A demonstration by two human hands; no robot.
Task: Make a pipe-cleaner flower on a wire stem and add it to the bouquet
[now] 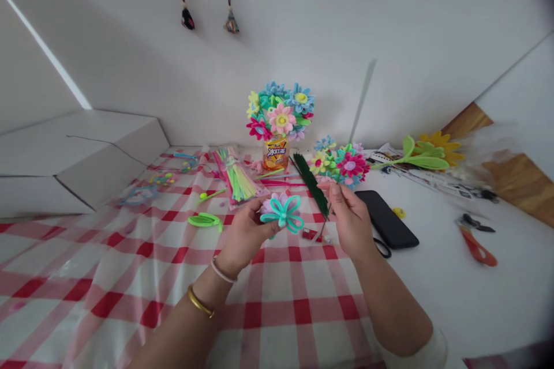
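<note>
My left hand (253, 228) is closed around a pipe-cleaner flower (283, 214) with looped teal petals and lilac ones behind. It is held above the checked cloth, its petals facing up and towards me. To its right, my right hand (348, 216) pinches a thin dark green stem (339, 184) between thumb and fingertips. Most of that stem is hidden by the fingers. Behind the right hand lies a bundle of dark green pipe cleaners (310, 181). Scissors (383, 248) lie partly hidden under the right hand, near a small red object (310, 234).
A pipe-cleaner bouquet (281, 112) stands in an orange drink container (276, 154) by the wall. Other items are a bag of pipe cleaners (237, 176), looped green pipe cleaner (205, 220), more flowers (341, 162), black phone (389, 219), orange-handled pliers (478, 248), and white box (86, 155).
</note>
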